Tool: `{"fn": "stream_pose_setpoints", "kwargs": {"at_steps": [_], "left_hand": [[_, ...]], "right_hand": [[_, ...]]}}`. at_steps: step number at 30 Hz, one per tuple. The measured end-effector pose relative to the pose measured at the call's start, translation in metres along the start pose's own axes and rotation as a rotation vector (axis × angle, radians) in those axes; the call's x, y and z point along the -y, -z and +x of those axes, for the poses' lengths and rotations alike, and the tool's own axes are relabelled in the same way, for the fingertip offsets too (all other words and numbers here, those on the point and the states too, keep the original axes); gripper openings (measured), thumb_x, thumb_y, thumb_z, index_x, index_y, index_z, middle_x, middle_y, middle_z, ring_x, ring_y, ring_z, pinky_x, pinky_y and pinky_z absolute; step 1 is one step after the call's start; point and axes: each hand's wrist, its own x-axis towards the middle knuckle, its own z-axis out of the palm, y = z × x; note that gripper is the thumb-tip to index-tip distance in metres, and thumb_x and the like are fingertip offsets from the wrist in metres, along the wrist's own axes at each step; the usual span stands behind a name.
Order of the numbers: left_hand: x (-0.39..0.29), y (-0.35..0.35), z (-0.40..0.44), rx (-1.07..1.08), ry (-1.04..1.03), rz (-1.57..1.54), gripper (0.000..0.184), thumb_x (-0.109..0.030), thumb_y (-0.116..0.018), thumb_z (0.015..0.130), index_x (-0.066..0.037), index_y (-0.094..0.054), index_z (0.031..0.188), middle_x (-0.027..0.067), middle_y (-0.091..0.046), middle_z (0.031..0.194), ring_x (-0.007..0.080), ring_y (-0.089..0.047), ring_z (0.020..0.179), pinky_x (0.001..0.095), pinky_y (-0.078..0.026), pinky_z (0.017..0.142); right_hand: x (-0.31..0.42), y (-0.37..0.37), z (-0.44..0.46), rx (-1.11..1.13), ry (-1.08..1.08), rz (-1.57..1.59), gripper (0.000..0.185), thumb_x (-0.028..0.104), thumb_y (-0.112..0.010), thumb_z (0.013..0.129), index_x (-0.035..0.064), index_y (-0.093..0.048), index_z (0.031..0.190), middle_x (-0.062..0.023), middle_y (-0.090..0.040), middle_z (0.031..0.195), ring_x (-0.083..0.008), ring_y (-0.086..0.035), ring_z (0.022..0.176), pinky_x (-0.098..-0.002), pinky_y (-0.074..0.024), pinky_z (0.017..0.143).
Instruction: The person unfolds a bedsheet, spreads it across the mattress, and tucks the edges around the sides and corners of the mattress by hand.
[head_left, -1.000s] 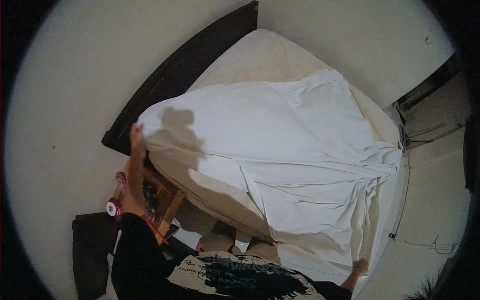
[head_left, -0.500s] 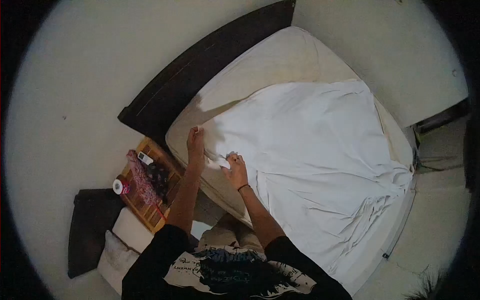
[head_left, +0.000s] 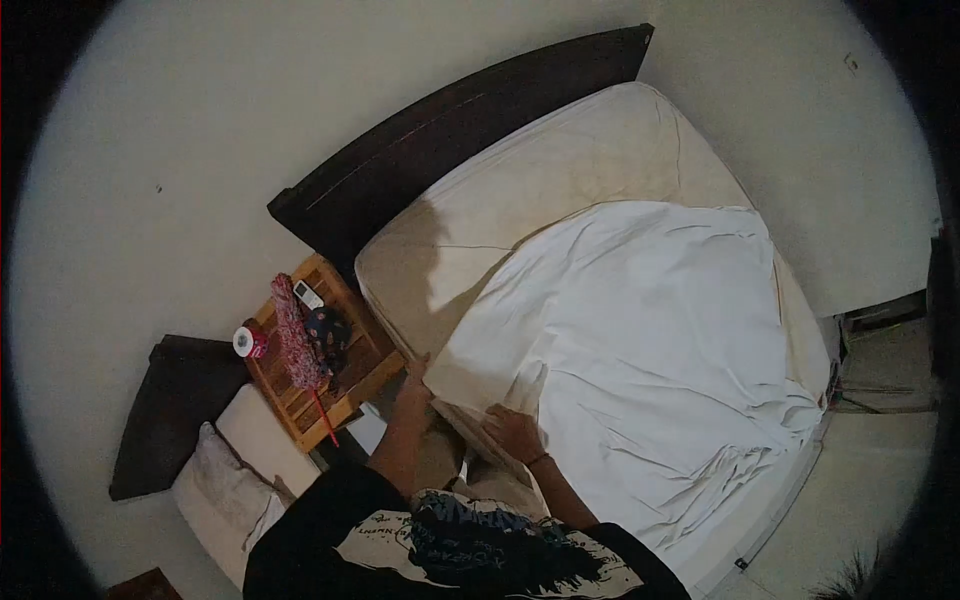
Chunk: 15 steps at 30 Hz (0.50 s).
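Sheet [head_left: 650, 300] lies over the near and lower part of the mattress [head_left: 590, 160], its corner pinched in the fingers of the left hand [head_left: 412, 392] at the mattress's near edge. Right hand [head_left: 513, 432], at four o'clock from the left, has its fingers curled against the sheet along that edge; whether they grip, I cannot tell. From the left hand, the sheet's upper edge slants toward one o'clock, leaving bare mattress beyond it. Loose folds gather toward four o'clock.

Room to move is tight at nine to ten o'clock of the left hand, where a wooden table [head_left: 375, 383] stands just beside the mattress, bearing a duster [head_left: 291, 335], remote [head_left: 308, 294], dark cloth [head_left: 327, 335] and roll [head_left: 249, 341]. Headboard [head_left: 450, 130] spans eleven o'clock, against the wall [head_left: 200, 120]; a pillow [head_left: 228, 475] lies at eight.
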Motion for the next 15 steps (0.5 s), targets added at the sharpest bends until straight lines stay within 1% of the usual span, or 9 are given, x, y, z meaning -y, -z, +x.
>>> {"fn": "stream_pose_setpoints", "kwargs": {"at_steps": [1,3,5,6,7,9,10,13,15], "left_hand": [[-0.008,-0.010,-0.001,-0.034,-0.026,-0.060,0.034,-0.024,-0.051,0.088,-0.004,-0.055,0.115,0.0124,-0.060,0.107,0.0248,-0.058,0.096,0.0330,-0.046,0.085],[-0.035,-0.019,0.002,0.151,-0.089,-0.146,0.038,-0.024,-0.055,0.086,-0.003,-0.052,0.117,0.0134,-0.058,0.110,0.0275,-0.056,0.098,0.0365,-0.046,0.087],[-0.073,-0.027,0.009,0.339,-0.156,-0.225,0.043,-0.024,-0.058,0.084,-0.003,-0.049,0.120,0.0143,-0.056,0.112,0.0303,-0.055,0.100,0.0399,-0.045,0.088],[-0.093,-0.031,0.015,0.433,-0.188,-0.263,0.046,-0.024,-0.060,0.082,-0.002,-0.047,0.121,0.0148,-0.055,0.113,0.0316,-0.054,0.101,0.0417,-0.045,0.088],[-0.117,-0.037,0.021,0.383,-0.206,-0.214,0.046,-0.023,-0.060,0.082,-0.002,-0.047,0.121,0.0141,-0.055,0.113,0.0313,-0.054,0.100,0.0413,-0.045,0.088],[-0.175,-0.059,0.023,0.293,-0.248,-0.112,0.047,-0.021,-0.061,0.082,-0.003,-0.046,0.122,0.0128,-0.055,0.111,0.0306,-0.055,0.098,0.0405,-0.045,0.088],[-0.197,-0.070,0.018,0.343,-0.339,-0.061,0.046,-0.019,-0.061,0.082,-0.003,-0.046,0.122,0.0130,-0.055,0.111,0.0301,-0.055,0.099,0.0401,-0.045,0.087],[-0.262,-0.100,-0.022,0.520,-0.570,0.136,0.047,-0.015,-0.061,0.082,-0.004,-0.044,0.125,0.0125,-0.055,0.113,0.0262,-0.053,0.105,0.0386,-0.044,0.087],[-0.298,-0.107,-0.041,0.573,-0.631,0.246,0.046,-0.014,-0.060,0.083,-0.004,-0.044,0.125,0.0120,-0.054,0.114,0.0254,-0.053,0.105,0.0379,-0.044,0.087]], "right_hand": [[-0.009,-0.002,-0.005,0.075,-0.052,-0.099,0.041,0.040,-0.059,0.082,0.0070,-0.058,0.107,-0.0133,-0.064,0.095,-0.0289,-0.062,0.080,-0.0404,-0.0482,0.073],[-0.028,-0.006,-0.014,0.227,-0.156,-0.297,0.047,0.044,-0.055,0.083,0.0073,-0.057,0.112,-0.0128,-0.063,0.102,-0.0305,-0.061,0.090,-0.0436,-0.0469,0.080],[-0.058,-0.013,-0.027,0.231,-0.132,-0.282,0.047,0.044,-0.053,0.084,0.0077,-0.057,0.113,-0.0129,-0.063,0.103,-0.0316,-0.059,0.093,-0.0437,-0.0455,0.083],[-0.073,-0.021,-0.031,0.200,-0.154,-0.320,0.041,0.042,-0.055,0.083,0.0086,-0.059,0.106,-0.0130,-0.064,0.097,-0.0325,-0.060,0.086,-0.0428,-0.0469,0.079],[-0.080,-0.026,-0.033,0.167,-0.175,-0.358,0.035,0.039,-0.057,0.081,0.0095,-0.062,0.100,-0.0131,-0.065,0.091,-0.0334,-0.062,0.079,-0.0420,-0.0484,0.074],[-0.080,-0.025,-0.030,0.177,-0.260,-0.347,0.032,0.036,-0.059,0.080,0.0102,-0.062,0.099,-0.0125,-0.065,0.087,-0.0325,-0.062,0.076,-0.0420,-0.0490,0.071],[-0.075,-0.028,-0.027,0.181,-0.309,-0.336,0.030,0.034,-0.060,0.079,0.0106,-0.062,0.099,-0.0122,-0.065,0.085,-0.0321,-0.062,0.075,-0.0420,-0.0493,0.069],[-0.032,-0.037,-0.005,0.053,-0.425,-0.240,0.026,0.030,-0.063,0.079,0.0097,-0.059,0.095,-0.0124,-0.064,0.088,-0.0325,-0.061,0.076,-0.0432,-0.0493,0.066],[0.012,-0.046,0.012,-0.042,-0.409,-0.167,0.024,0.024,-0.065,0.075,0.0109,-0.060,0.095,-0.0113,-0.064,0.078,-0.0323,-0.062,0.070,-0.0420,-0.0494,0.062]]}}
